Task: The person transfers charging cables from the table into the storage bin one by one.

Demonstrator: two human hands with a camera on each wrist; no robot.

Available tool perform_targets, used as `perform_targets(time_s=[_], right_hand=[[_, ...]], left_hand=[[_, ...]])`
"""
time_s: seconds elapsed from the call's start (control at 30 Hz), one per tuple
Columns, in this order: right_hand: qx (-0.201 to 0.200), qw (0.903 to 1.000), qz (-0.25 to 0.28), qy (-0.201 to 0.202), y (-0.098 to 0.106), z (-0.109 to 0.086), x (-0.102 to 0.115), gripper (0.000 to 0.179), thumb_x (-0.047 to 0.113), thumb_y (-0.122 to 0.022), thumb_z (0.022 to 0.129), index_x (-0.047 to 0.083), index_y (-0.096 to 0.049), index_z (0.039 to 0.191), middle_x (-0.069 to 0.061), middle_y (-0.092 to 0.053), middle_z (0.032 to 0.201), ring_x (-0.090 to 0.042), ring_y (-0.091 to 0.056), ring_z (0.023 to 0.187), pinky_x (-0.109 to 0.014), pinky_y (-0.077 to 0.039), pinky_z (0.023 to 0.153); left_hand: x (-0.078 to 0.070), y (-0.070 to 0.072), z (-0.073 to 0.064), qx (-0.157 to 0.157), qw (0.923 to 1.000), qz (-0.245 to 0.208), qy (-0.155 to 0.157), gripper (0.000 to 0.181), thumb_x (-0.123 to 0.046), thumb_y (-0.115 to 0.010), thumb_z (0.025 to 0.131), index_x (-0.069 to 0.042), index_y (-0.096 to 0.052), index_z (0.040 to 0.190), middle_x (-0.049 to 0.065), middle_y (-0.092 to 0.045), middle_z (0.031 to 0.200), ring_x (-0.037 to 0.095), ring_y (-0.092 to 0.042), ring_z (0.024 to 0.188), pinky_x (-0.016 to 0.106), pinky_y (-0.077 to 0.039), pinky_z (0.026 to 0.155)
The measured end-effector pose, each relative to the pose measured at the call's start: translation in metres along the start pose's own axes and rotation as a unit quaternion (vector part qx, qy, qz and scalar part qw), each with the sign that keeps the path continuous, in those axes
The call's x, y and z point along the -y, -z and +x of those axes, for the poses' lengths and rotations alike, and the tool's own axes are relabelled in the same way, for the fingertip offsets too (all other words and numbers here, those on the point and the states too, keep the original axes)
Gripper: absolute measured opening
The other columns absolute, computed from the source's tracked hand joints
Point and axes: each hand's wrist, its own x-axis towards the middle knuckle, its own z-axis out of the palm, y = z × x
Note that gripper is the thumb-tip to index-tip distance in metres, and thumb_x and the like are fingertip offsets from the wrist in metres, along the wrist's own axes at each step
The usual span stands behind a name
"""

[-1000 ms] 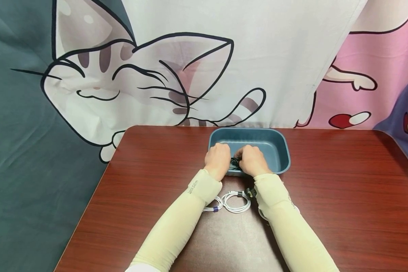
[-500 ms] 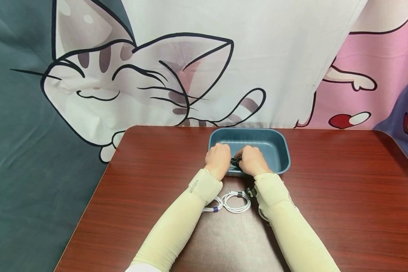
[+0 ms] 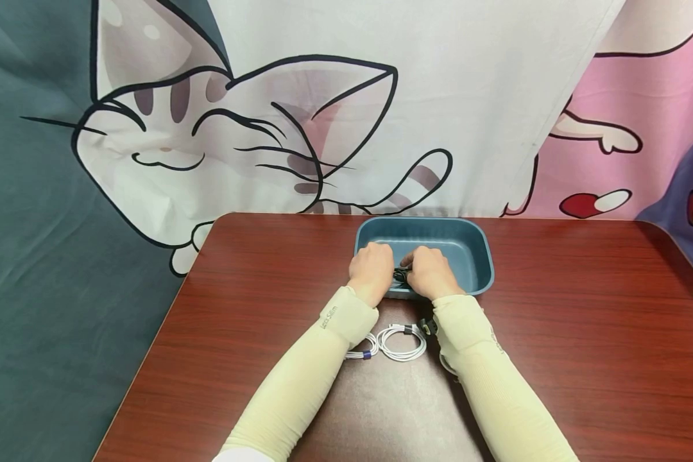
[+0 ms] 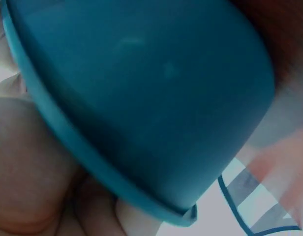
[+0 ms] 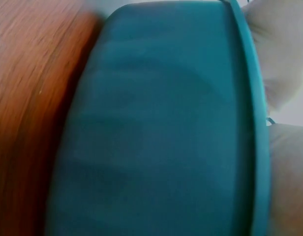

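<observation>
Both hands reach over the near wall of a blue-grey plastic bin (image 3: 461,256) at the back of the table. A bundle of thin black cable (image 3: 401,277) lies between them inside the bin. My left hand (image 3: 371,271) grips the bundle's left side, knuckles up. From the right, my right hand (image 3: 432,272) holds the bundle with bent fingers. The fingertips are mostly hidden behind the hands. In the left wrist view the bin's outer wall (image 4: 166,98) fills the middle, with curled fingers (image 4: 96,206) beyond its rim. The right wrist view shows mostly the outer wall (image 5: 151,128).
Two coiled white cables lie in front of the bin: one with a black tie (image 3: 402,357), one with a purple tie (image 3: 366,354) partly under the left sleeve. A small black object (image 3: 427,327) sits by the right cuff. Behind the brown table (image 3: 583,333) hangs a cat-print curtain (image 3: 479,115).
</observation>
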Motion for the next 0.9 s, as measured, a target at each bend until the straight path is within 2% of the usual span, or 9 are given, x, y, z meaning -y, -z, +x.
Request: perform_targets(time_s=[0.13, 0.27, 0.5, 0.7, 0.9], right_hand=[[-0.012, 0.9999, 0.005, 0.007, 0.001, -0.002, 0.003, 0.028, 0.002, -0.062, 0.089, 0.004, -0.076, 0.113, -0.015, -0.074, 0.106, -0.039, -0.067, 0.104, -0.051, -0.053, 0.087], [-0.026, 0.9995, 0.007, 0.016, 0.003, -0.005, 0.005, 0.025, 0.003, -0.064, 0.089, 0.004, -0.076, 0.112, -0.015, -0.074, 0.106, -0.038, -0.068, 0.104, -0.051, -0.053, 0.088], [-0.04, 0.9989, 0.004, 0.025, 0.007, -0.009, 0.008, 0.026, 0.003, -0.066, 0.089, 0.004, -0.075, 0.113, -0.017, -0.073, 0.108, -0.038, -0.067, 0.105, -0.052, -0.052, 0.089], [-0.059, 0.9973, 0.009, 0.042, 0.01, -0.015, 0.012, 0.027, 0.0, -0.066, 0.088, 0.002, -0.074, 0.114, -0.016, -0.074, 0.108, -0.036, -0.068, 0.103, -0.052, -0.052, 0.089], [-0.086, 0.9942, 0.01, 0.064, 0.014, -0.023, 0.016, 0.025, 0.0, -0.068, 0.087, 0.001, -0.075, 0.111, -0.015, -0.075, 0.106, -0.034, -0.07, 0.098, -0.051, -0.053, 0.085]], left_hand=[[0.001, 0.006, -0.001, -0.003, 1.0, -0.003, -0.008, 0.021, -0.009, -0.056, 0.101, -0.008, -0.076, 0.094, 0.013, -0.072, 0.088, 0.028, -0.072, 0.073, 0.038, -0.058, 0.056], [0.004, 0.013, -0.001, -0.01, 0.9995, -0.027, -0.011, 0.024, -0.009, -0.054, 0.102, -0.007, -0.076, 0.091, 0.013, -0.071, 0.084, 0.028, -0.071, 0.069, 0.037, -0.057, 0.054], [0.014, 0.025, -0.004, -0.019, 0.9986, -0.046, -0.013, 0.023, -0.008, -0.055, 0.101, -0.006, -0.074, 0.09, 0.013, -0.071, 0.086, 0.029, -0.071, 0.071, 0.039, -0.058, 0.058], [0.025, 0.035, -0.012, -0.042, 0.9969, -0.064, -0.016, 0.026, -0.006, -0.056, 0.099, -0.008, -0.074, 0.082, 0.013, -0.071, 0.081, 0.031, -0.07, 0.071, 0.041, -0.057, 0.058], [0.032, 0.045, -0.023, -0.052, 0.9951, -0.084, -0.011, 0.029, 0.0, -0.059, 0.095, -0.017, -0.08, 0.105, 0.008, -0.076, 0.1, 0.033, -0.072, 0.08, 0.042, -0.058, 0.066]])
